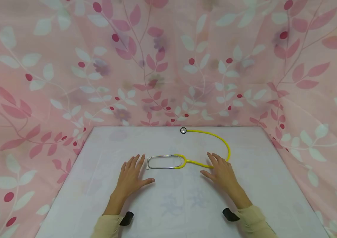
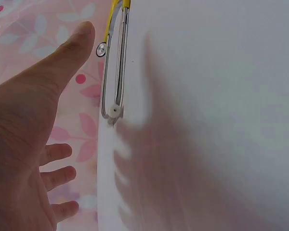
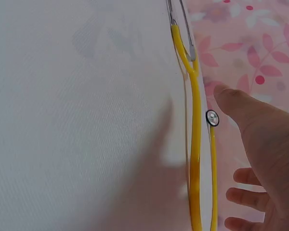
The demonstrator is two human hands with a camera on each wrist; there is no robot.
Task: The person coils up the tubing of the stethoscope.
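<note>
Stethoscope (image 1: 185,161) lies flat on the white-covered table (image 1: 171,191), mid-table toward the far side. Metal ear tubes (image 1: 160,156) point left, Y-fork to the right; yellow tubing (image 1: 226,144) runs right, then loops back to the chest piece (image 1: 183,130) near the far edge. My read: curved like that so the whole length fits without hanging off; ear tubes lie flat, so it should sit stable.

Left hand (image 1: 130,180): just beside the eartips (image 1: 147,168), fingers straight, thumb spread wide, nothing held. Right hand (image 1: 223,173): over the near bend of the tubing, fingers extended, thumb wide, no grip visible. Hands seem set to bracket the piece end to end. Cast shadows in both wrist views suggest the palms are off the cloth.

Outward: beige sleeves (image 1: 107,226), black wrist units (image 1: 230,215), pink leaf-print curtain (image 1: 144,66) behind and at both sides.

Hard to see: right hand covers a stretch of tubing, can't tell if it touches. Right wrist view cuts off the tubing at the bottom and the ear tubes at the top. Second eartip barely resolves. Chest piece marking too small to read. Left index hidden in its wrist view.
</note>
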